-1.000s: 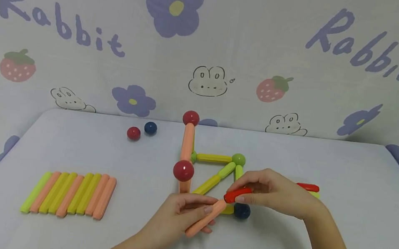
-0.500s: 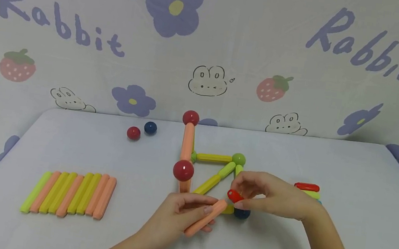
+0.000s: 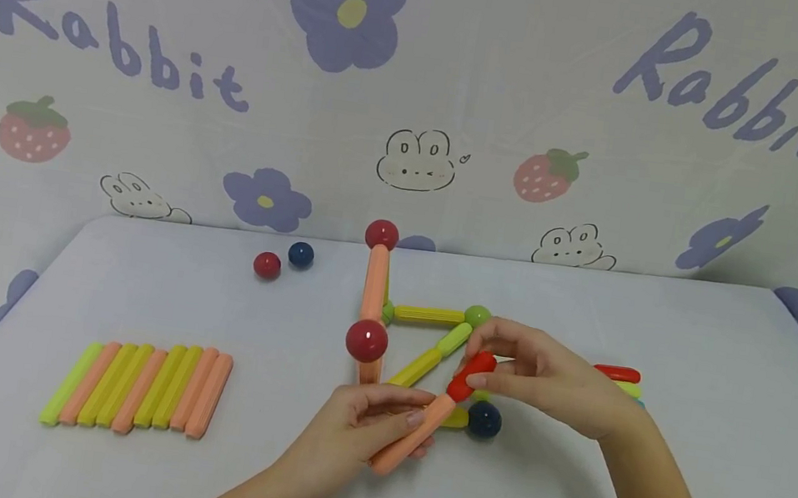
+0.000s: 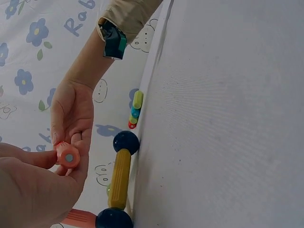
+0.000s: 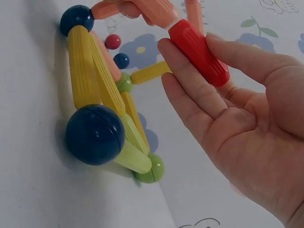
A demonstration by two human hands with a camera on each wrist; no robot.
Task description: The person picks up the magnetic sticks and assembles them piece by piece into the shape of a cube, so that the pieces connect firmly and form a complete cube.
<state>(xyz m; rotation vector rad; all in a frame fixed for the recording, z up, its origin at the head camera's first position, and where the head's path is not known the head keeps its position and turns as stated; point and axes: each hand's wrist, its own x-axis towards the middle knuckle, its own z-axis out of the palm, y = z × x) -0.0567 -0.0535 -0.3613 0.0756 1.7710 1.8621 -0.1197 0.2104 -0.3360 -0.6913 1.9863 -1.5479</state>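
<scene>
My left hand grips a peach magnetic stick, tilted up to the right. In the left wrist view, a round metal magnet shows in the near end of the peach stick. Thumb and fingers of my right hand pinch a shorter red magnetic stick. Its lower end meets the upper end of the peach stick, and the two run nearly in line. The right wrist view shows the red stick end to end with the peach one. Both hands are in front of a ball-and-stick frame.
The frame has red balls, a navy ball, a green ball and yellow sticks. A row of several sticks lies left. Loose red and navy balls sit behind; short sticks lie right.
The red stick first touched the peach stick at an angle, then was drawn off and turned. Now it meets the peach stick's end nearly in line. My left hand has hardly moved.
</scene>
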